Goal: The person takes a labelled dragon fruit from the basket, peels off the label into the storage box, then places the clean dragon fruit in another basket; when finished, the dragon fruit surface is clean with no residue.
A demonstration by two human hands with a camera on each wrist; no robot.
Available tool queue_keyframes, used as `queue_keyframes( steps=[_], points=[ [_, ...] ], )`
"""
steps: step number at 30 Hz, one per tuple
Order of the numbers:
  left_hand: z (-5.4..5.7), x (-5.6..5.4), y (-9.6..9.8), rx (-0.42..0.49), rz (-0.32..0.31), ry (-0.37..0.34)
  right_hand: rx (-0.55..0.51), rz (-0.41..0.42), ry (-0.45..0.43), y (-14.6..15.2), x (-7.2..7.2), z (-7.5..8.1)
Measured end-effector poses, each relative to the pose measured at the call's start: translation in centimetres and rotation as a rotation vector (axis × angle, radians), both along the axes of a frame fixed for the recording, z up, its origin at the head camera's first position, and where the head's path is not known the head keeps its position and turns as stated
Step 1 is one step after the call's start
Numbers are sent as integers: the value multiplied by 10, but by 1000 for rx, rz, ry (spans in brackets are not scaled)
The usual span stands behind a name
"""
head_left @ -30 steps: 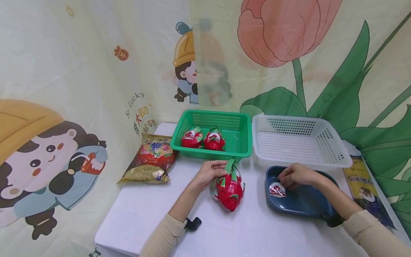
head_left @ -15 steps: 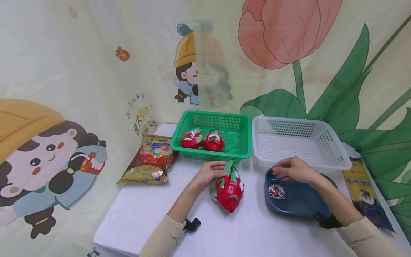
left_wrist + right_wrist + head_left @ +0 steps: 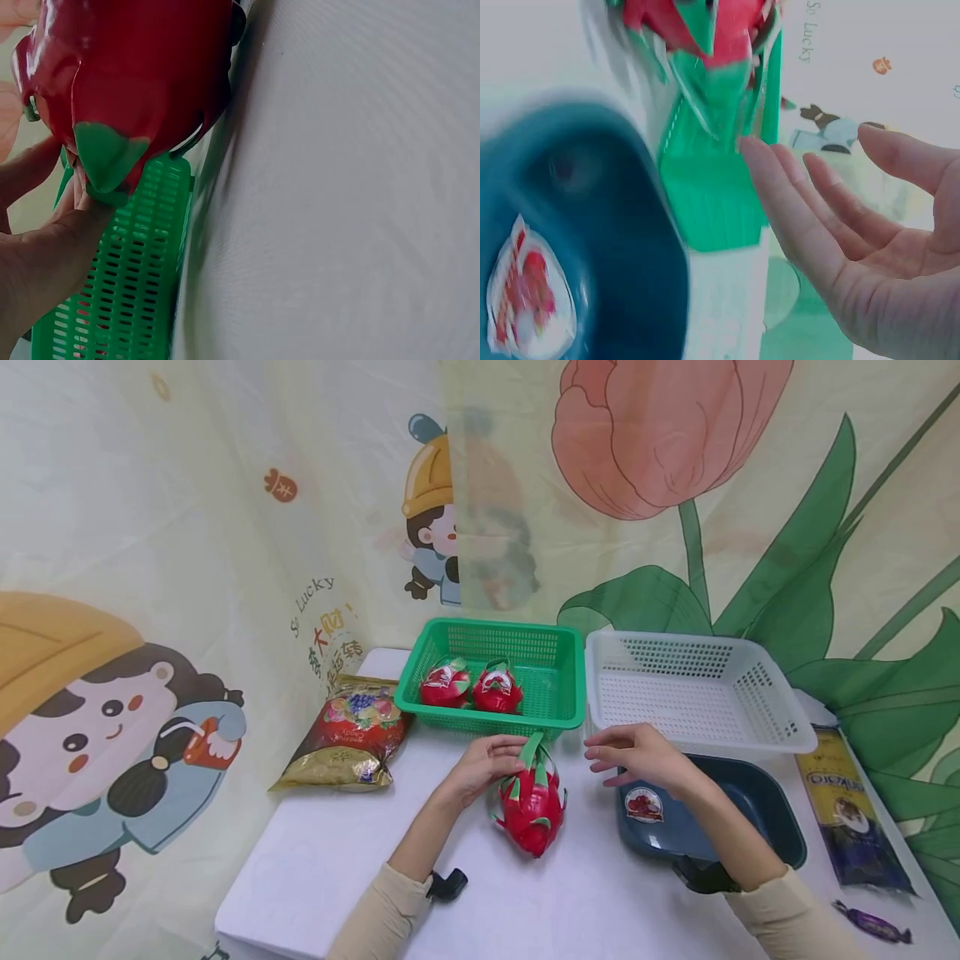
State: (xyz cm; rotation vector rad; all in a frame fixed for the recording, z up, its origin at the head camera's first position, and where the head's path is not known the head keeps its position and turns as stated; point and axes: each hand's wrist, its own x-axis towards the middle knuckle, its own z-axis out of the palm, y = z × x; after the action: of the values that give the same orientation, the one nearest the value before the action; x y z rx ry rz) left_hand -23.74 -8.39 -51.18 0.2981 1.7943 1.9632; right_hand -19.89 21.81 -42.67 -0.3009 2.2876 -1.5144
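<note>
A red dragon fruit with green leaf tips stands out at the middle of the white table. My left hand pinches it by its leafy end; in the left wrist view the thumb and fingers close on that end. To its right, my right hand hovers over the near-left rim of a dark blue basin, fingers spread and holding nothing. A round label with a red fruit picture lies inside the basin's left side. Two more dragon fruits sit in the green basket.
Behind the basin stands a white perforated basket. A gold and red candy bag lies at the left. On the right are a yellow and blue packet and a purple wrapped candy. A printed curtain hangs behind the table.
My right hand has risen out of the basin, away from the label, and moved left toward the dragon fruit, its fingers spreading. The left hand keeps its hold on the fruit.
</note>
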Motion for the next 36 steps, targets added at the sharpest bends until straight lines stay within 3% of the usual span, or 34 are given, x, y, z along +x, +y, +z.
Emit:
queue_keyframes(
  steps=[6,13,21,31,36],
  points=[
    [2,-1,-2,3,-18,-1,-36,-6,-70,-24,0,-16],
    [2,1,-1,17,-42,4,-41,-74,-141,-43,0,-39],
    [4,3,-2,25,-66,18,-71,-63,-222,-55,2,-56],
    [2,3,-5,40,-86,22,-126,-19,-157,-55,2,-61],
    [3,0,-9,91,-85,21,-144,8,-142,-51,4,-61]
  ],
)
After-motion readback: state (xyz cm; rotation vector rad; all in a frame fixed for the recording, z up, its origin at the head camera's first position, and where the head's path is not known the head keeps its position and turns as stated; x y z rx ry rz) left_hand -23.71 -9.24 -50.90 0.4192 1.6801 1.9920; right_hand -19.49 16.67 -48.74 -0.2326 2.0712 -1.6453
